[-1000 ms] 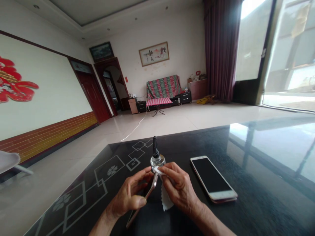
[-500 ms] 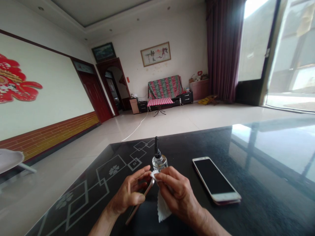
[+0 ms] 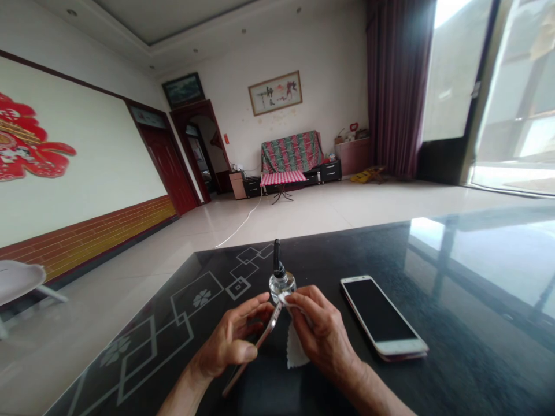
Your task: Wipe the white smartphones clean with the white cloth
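My left hand [image 3: 237,337] grips a smartphone [image 3: 269,325] by its edges, thumb on the near side and fingers behind. The phone is tilted up on edge, so mostly its thin metallic frame shows. Pinched in my right hand [image 3: 318,323] is a white cloth [image 3: 296,348] with a zigzag edge; a bunched bit of it is at the phone's far upper corner, and the rest hangs below. Just beyond my hands stands a clear bottle [image 3: 281,284] with a black top. To the right, a second, white-framed phone [image 3: 380,315] lies face up with a dark screen.
Everything rests on a glossy black table [image 3: 182,289] patterned with pale squares and flowers. A white stool [image 3: 21,277] stands on the floor at left. Farther off are a small folding table with a checked cloth [image 3: 284,178] and a covered television stand.
My right hand and the cloth have moved slightly up and to the right, exposing more of the phone's upper edge. My left hand keeps its hold on the phone.
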